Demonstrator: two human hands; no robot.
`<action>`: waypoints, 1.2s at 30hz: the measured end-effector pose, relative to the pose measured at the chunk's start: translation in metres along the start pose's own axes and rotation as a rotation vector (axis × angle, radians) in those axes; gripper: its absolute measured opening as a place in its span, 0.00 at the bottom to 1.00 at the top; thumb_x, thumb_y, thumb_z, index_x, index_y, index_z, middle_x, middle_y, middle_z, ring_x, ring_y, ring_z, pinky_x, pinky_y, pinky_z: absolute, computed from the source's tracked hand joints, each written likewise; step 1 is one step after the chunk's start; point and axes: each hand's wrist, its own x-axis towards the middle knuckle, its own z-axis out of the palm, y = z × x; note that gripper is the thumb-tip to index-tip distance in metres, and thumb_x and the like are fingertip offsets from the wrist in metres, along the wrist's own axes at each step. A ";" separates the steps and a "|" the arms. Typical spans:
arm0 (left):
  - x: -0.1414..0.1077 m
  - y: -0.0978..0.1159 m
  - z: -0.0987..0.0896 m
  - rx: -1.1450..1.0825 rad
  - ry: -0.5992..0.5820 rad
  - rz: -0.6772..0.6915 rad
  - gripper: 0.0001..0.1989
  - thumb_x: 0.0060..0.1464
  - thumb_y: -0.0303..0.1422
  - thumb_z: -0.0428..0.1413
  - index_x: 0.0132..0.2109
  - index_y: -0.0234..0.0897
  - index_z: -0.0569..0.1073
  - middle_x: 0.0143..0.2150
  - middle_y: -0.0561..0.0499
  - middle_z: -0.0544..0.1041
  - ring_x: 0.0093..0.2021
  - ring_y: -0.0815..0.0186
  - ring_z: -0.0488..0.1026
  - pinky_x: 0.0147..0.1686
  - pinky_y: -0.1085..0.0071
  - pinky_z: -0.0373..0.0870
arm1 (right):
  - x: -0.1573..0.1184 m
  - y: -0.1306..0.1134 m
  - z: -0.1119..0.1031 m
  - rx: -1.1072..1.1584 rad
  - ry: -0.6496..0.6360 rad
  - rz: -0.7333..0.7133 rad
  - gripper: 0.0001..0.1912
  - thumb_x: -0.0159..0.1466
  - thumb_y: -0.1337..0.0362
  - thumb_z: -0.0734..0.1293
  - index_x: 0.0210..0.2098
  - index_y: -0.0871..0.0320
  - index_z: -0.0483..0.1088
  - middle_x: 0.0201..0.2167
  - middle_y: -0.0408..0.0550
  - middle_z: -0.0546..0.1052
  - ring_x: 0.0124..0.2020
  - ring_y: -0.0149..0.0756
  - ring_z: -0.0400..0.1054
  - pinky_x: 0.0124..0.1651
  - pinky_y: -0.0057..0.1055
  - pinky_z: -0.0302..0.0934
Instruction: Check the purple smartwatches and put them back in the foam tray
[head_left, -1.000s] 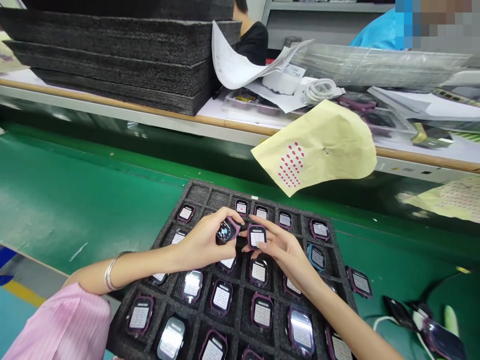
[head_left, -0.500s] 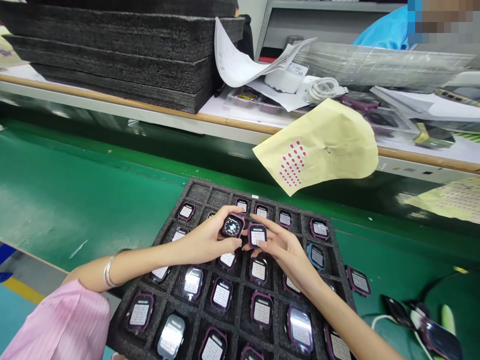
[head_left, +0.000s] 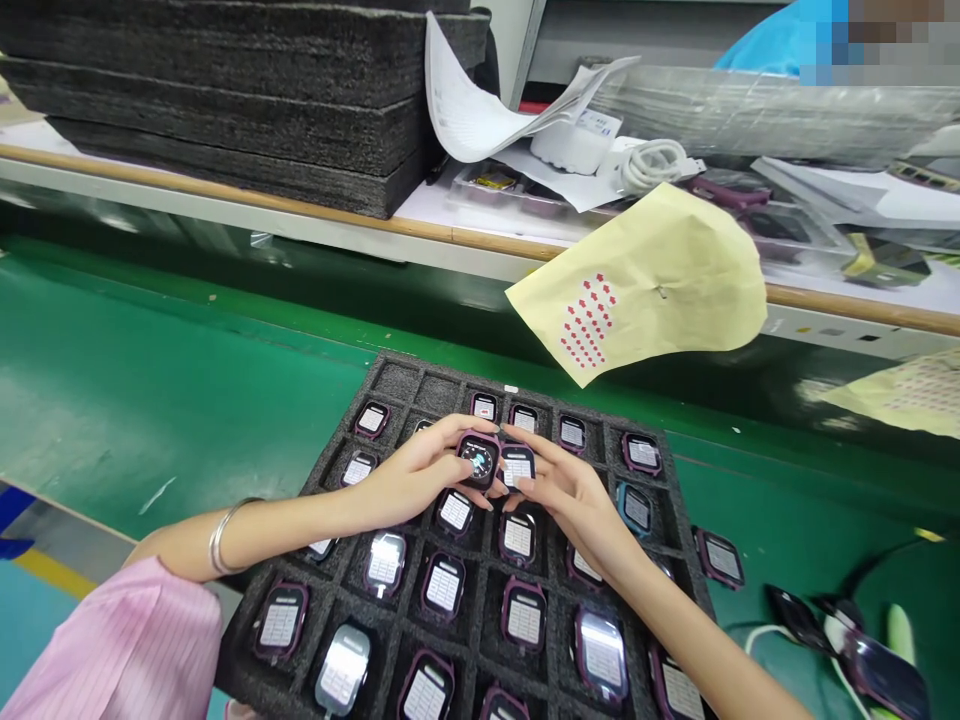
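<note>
Over a black foam tray [head_left: 667, 462], my left hand [head_left: 431, 465] holds a purple watch case [head_left: 477, 461] with a lit round dial, its thumb on the screen. Right beside it, my right hand [head_left: 559, 475] grips a second purple watch case [head_left: 517, 466] showing a white screen, with thumb and fingers at its right side. The two watch cases are side by side, almost touching. Several more watch cases, such as a purple one [head_left: 443, 588] and a blue one [head_left: 635, 509], lie face up in the tray's compartments below the hands.
One purple watch case [head_left: 721, 557] lies on the green table [head_left: 187, 400] right of the tray. Cables and a dark device [head_left: 885, 675] are at lower right. A yellow sheet [head_left: 667, 285] hangs from the shelf edge. Black foam trays [head_left: 300, 120] are stacked on the shelf.
My left hand has brought its watch case slightly right, closer to the other one. Its thumb has moved from below the case onto the screen.
</note>
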 end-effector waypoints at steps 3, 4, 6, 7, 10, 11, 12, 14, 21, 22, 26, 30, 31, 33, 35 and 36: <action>0.000 -0.001 0.000 -0.010 -0.002 0.004 0.18 0.55 0.27 0.51 0.53 0.38 0.65 0.45 0.46 0.74 0.42 0.61 0.76 0.41 0.61 0.77 | 0.000 0.000 -0.001 -0.002 0.000 0.000 0.27 0.59 0.66 0.71 0.57 0.57 0.66 0.38 0.49 0.78 0.31 0.38 0.71 0.36 0.35 0.68; 0.000 -0.001 0.000 -0.014 -0.003 0.009 0.18 0.55 0.28 0.51 0.53 0.38 0.65 0.44 0.46 0.75 0.41 0.61 0.76 0.41 0.60 0.77 | 0.000 0.001 -0.001 -0.004 -0.002 0.001 0.27 0.59 0.66 0.71 0.57 0.57 0.66 0.38 0.49 0.77 0.30 0.37 0.71 0.36 0.35 0.67; 0.000 0.000 0.000 -0.011 -0.005 0.012 0.18 0.55 0.28 0.51 0.54 0.38 0.65 0.44 0.46 0.75 0.41 0.61 0.76 0.41 0.60 0.77 | 0.000 0.000 -0.001 -0.011 -0.004 0.004 0.27 0.59 0.66 0.70 0.57 0.56 0.66 0.38 0.49 0.77 0.30 0.37 0.71 0.36 0.35 0.67; 0.000 0.000 0.000 -0.006 -0.006 0.009 0.18 0.55 0.28 0.51 0.54 0.38 0.65 0.44 0.46 0.75 0.42 0.61 0.76 0.41 0.60 0.77 | 0.000 0.000 -0.001 -0.014 -0.003 0.005 0.27 0.59 0.66 0.70 0.57 0.56 0.66 0.38 0.49 0.77 0.30 0.37 0.71 0.36 0.36 0.68; 0.000 0.000 0.000 0.002 -0.008 0.000 0.18 0.55 0.28 0.51 0.53 0.39 0.64 0.46 0.46 0.74 0.42 0.62 0.76 0.42 0.61 0.76 | 0.000 0.000 0.000 -0.016 0.005 0.005 0.27 0.59 0.66 0.71 0.57 0.56 0.66 0.38 0.49 0.77 0.31 0.38 0.71 0.35 0.36 0.68; 0.001 -0.001 0.000 0.001 -0.010 -0.002 0.18 0.55 0.29 0.52 0.53 0.39 0.64 0.46 0.46 0.73 0.42 0.62 0.75 0.42 0.61 0.76 | 0.000 -0.001 0.001 -0.013 0.009 0.005 0.27 0.58 0.66 0.71 0.57 0.57 0.66 0.37 0.49 0.77 0.32 0.39 0.71 0.36 0.36 0.68; 0.001 -0.002 0.000 0.001 -0.012 -0.004 0.18 0.54 0.29 0.53 0.53 0.39 0.64 0.46 0.46 0.73 0.42 0.62 0.75 0.41 0.62 0.76 | 0.000 -0.001 0.001 -0.009 0.013 0.004 0.28 0.58 0.66 0.71 0.57 0.57 0.66 0.36 0.49 0.77 0.32 0.39 0.71 0.36 0.36 0.68; 0.001 -0.004 -0.001 0.025 -0.007 -0.004 0.21 0.52 0.29 0.56 0.53 0.39 0.63 0.44 0.48 0.73 0.40 0.64 0.75 0.40 0.65 0.75 | 0.000 -0.001 0.002 0.000 0.014 0.003 0.28 0.58 0.66 0.71 0.57 0.57 0.66 0.35 0.48 0.78 0.32 0.39 0.71 0.36 0.36 0.68; 0.000 -0.007 -0.005 0.452 0.105 0.068 0.13 0.50 0.25 0.56 0.44 0.37 0.67 0.37 0.54 0.72 0.30 0.70 0.69 0.32 0.72 0.66 | -0.001 0.000 0.001 0.008 -0.017 0.007 0.27 0.60 0.66 0.70 0.58 0.56 0.65 0.40 0.51 0.77 0.34 0.41 0.73 0.36 0.35 0.68; 0.000 -0.006 -0.005 0.491 0.095 0.076 0.13 0.49 0.24 0.55 0.43 0.37 0.67 0.37 0.54 0.72 0.29 0.71 0.68 0.32 0.73 0.66 | -0.001 0.000 0.001 0.001 -0.015 0.007 0.27 0.60 0.66 0.70 0.58 0.56 0.65 0.39 0.50 0.77 0.34 0.42 0.74 0.36 0.36 0.68; -0.001 -0.004 -0.005 0.604 0.076 0.112 0.14 0.48 0.23 0.53 0.43 0.37 0.68 0.37 0.53 0.72 0.33 0.69 0.68 0.34 0.73 0.65 | 0.000 0.001 0.001 -0.015 -0.012 0.002 0.29 0.59 0.66 0.71 0.58 0.57 0.64 0.37 0.50 0.77 0.34 0.42 0.74 0.36 0.37 0.69; -0.001 -0.004 -0.004 0.653 0.081 0.143 0.14 0.49 0.25 0.55 0.44 0.37 0.67 0.39 0.52 0.73 0.39 0.66 0.70 0.39 0.71 0.67 | 0.000 0.001 0.001 -0.010 -0.016 -0.008 0.26 0.59 0.66 0.70 0.57 0.57 0.66 0.36 0.49 0.77 0.32 0.40 0.73 0.36 0.37 0.69; 0.000 -0.004 -0.003 0.663 0.080 0.143 0.14 0.48 0.26 0.56 0.45 0.37 0.67 0.40 0.52 0.73 0.40 0.65 0.70 0.40 0.70 0.67 | 0.000 0.001 0.001 -0.009 -0.017 -0.011 0.26 0.59 0.66 0.70 0.56 0.57 0.67 0.35 0.49 0.77 0.31 0.40 0.73 0.36 0.36 0.69; 0.000 -0.006 -0.004 0.681 0.082 0.150 0.15 0.48 0.26 0.56 0.45 0.37 0.67 0.41 0.51 0.73 0.41 0.64 0.70 0.41 0.70 0.67 | 0.000 0.001 0.001 -0.002 -0.021 -0.012 0.25 0.59 0.66 0.70 0.56 0.57 0.67 0.35 0.49 0.77 0.31 0.39 0.73 0.36 0.36 0.69; 0.000 -0.008 -0.005 0.693 0.075 0.165 0.15 0.48 0.26 0.55 0.46 0.38 0.67 0.41 0.51 0.73 0.42 0.63 0.70 0.42 0.70 0.67 | 0.000 0.001 0.001 0.008 -0.023 -0.005 0.26 0.59 0.66 0.70 0.57 0.56 0.66 0.37 0.49 0.77 0.33 0.40 0.73 0.36 0.35 0.69; 0.000 -0.009 -0.005 0.697 0.063 0.172 0.15 0.49 0.25 0.54 0.46 0.38 0.67 0.41 0.51 0.73 0.41 0.64 0.70 0.42 0.70 0.66 | 0.000 0.001 0.001 0.013 -0.023 -0.001 0.27 0.59 0.66 0.70 0.58 0.56 0.65 0.39 0.50 0.77 0.34 0.41 0.73 0.36 0.35 0.68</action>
